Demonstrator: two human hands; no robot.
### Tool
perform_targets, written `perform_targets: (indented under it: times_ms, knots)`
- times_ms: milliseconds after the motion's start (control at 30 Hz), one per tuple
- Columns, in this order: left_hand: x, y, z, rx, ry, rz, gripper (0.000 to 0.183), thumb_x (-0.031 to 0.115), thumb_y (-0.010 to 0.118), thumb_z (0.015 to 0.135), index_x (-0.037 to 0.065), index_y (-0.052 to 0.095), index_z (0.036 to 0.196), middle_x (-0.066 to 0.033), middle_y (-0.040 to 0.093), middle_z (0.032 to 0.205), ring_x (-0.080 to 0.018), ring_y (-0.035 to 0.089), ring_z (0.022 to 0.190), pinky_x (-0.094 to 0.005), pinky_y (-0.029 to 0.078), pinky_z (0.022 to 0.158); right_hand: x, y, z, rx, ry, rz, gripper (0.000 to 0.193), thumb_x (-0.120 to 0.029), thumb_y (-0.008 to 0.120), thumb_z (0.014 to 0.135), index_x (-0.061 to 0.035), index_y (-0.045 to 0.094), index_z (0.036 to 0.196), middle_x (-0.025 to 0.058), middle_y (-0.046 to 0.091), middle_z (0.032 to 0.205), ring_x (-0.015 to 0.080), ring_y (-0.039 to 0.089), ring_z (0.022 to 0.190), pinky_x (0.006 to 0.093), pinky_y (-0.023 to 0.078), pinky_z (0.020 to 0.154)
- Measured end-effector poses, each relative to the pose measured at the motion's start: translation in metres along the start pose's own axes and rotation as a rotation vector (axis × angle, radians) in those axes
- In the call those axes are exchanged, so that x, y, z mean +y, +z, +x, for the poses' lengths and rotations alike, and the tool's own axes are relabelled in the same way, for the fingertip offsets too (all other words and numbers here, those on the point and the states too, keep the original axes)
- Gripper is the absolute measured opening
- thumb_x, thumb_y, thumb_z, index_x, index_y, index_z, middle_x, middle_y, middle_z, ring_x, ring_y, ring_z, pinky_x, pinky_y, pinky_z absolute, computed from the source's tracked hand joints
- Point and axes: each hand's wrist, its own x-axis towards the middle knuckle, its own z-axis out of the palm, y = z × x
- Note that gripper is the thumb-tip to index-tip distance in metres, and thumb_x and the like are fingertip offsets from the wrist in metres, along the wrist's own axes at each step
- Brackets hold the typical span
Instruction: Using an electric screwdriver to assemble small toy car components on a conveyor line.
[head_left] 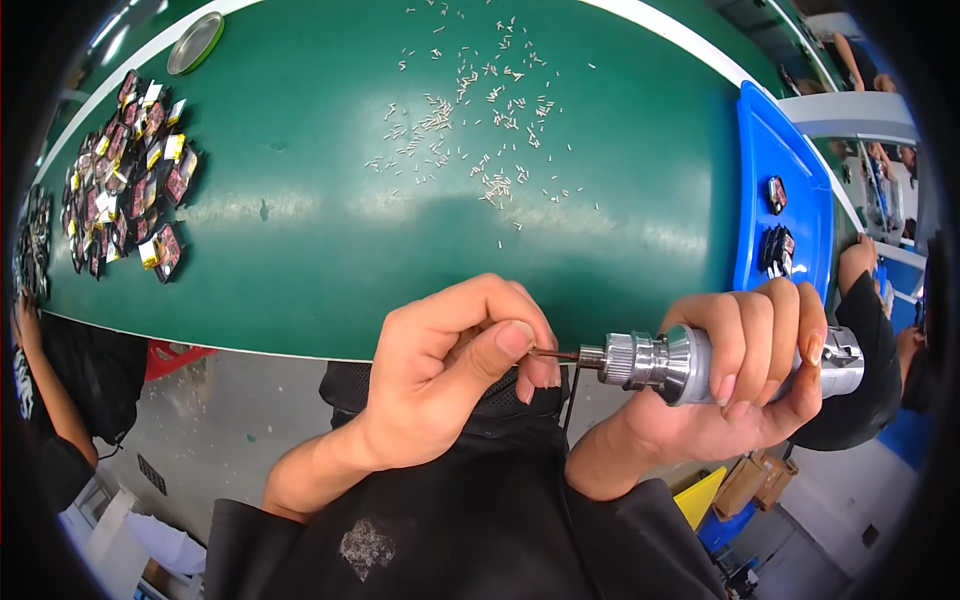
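Note:
My right hand (745, 350) is wrapped round a silver electric screwdriver (690, 368), held level with its nose to the left. From its chuck a thin coppery bit (562, 354) runs to the fingertips of my left hand (455, 360). The left thumb and forefinger are pinched together at the bit's tip; whatever small thing they hold is hidden. Both hands are in front of my body, by the near edge of the green table (300, 250). Farther back on it lie many small, pale, screw-like metal pieces (500, 185), loosely scattered.
Small black assemblies with yellow and white labels (125, 180) lie heaped at the left. Near them is a round shallow dish (196, 44). A blue tray (748, 190) at the right holds several black parts (777, 250). Other people's arms (55, 385) show at both sides.

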Motion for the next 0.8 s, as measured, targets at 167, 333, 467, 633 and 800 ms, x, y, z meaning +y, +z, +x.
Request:
perform_targets:
  times_ms: [167,333,467,633,800]
  knots:
    - [0.003,0.000,0.000,-0.020,0.029,0.117,0.024,0.015,0.048,0.099,-0.005,0.051,0.086,-0.0156,0.056,0.075,-0.0200,0.056,0.063,-0.0320,0.052,0.060,0.000,0.001,-0.001,0.009,-0.029,-0.001,0.010,-0.014,0.052,0.088,-0.0066,0.046,0.090,0.0020,0.043,0.062,0.0128,0.045,0.047,0.0289,0.039,0.051]
    - [0.005,0.001,0.002,-0.050,0.018,0.150,0.024,0.014,0.048,0.098,-0.005,0.052,0.086,-0.0152,0.056,0.074,-0.0202,0.057,0.064,-0.0321,0.052,0.062,-0.005,0.000,-0.002,-0.006,-0.035,-0.005,0.010,-0.014,0.053,0.089,-0.0068,0.046,0.090,0.0024,0.044,0.063,0.0130,0.045,0.048,0.0290,0.041,0.052]
    - [0.005,-0.002,0.001,-0.061,0.018,0.234,0.024,0.014,0.051,0.097,-0.006,0.053,0.084,-0.0144,0.056,0.072,-0.0205,0.057,0.064,-0.0321,0.052,0.061,0.000,0.006,-0.002,0.074,-0.053,-0.029,0.013,-0.007,0.058,0.080,-0.0082,0.046,0.084,-0.0014,0.042,0.059,0.0081,0.042,0.045,0.0235,0.039,0.046]
    - [0.006,0.002,-0.001,-0.047,0.026,0.363,0.024,0.014,0.053,0.097,-0.005,0.054,0.082,-0.0135,0.056,0.070,-0.0205,0.057,0.064,-0.0319,0.051,0.061,-0.005,0.004,-0.003,0.051,-0.040,-0.038,0.013,-0.007,0.058,0.079,-0.0084,0.046,0.084,-0.0014,0.042,0.058,0.0083,0.042,0.045,0.0238,0.039,0.045]
    - [0.002,0.004,-0.001,-0.067,-0.012,0.231,0.026,0.015,0.053,0.097,-0.005,0.054,0.081,-0.0136,0.056,0.069,-0.0204,0.057,0.063,-0.0323,0.052,0.059,-0.011,0.000,-0.005,0.071,-0.034,-0.009,0.014,-0.006,0.059,0.079,-0.0082,0.046,0.083,-0.0013,0.042,0.059,0.0086,0.043,0.045,0.0241,0.039,0.045]
